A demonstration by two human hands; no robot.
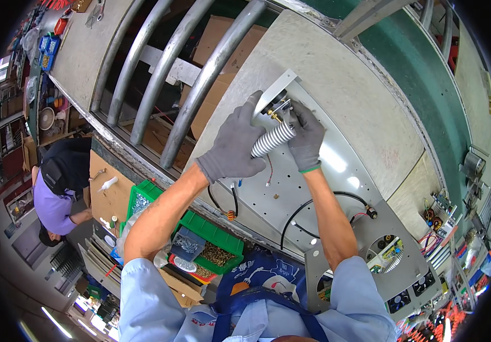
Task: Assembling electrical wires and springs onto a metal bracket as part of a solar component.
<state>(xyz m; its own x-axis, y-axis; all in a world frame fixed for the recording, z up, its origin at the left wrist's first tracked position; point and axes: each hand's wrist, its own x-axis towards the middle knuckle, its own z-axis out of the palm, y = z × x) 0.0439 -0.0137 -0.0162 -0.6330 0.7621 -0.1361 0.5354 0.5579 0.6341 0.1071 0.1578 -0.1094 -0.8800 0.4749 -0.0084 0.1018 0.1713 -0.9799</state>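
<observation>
A light grey metal panel [336,188] with several small holes lies on the bench in front of me. Near its far end, my gloved left hand [234,142] is closed around a grey ribbed hose or coil [272,140], with a finger reaching to the panel's raised edge. My gloved right hand [307,135] is curled beside the coil's upper end, fingers closed by a small brass fitting [275,115] and a dark part; what exactly they pinch is hidden. A thin wire with a white plug hangs below the coil. Black cable [291,219] loops across the panel under my right forearm.
Thick metal roller bars [191,102] run beyond the bench at left. Green bins [222,233] of screws stand below my left arm. A plate with a round cutout [365,228] and fans lies at right. Another person in purple [54,196] bends over at far left.
</observation>
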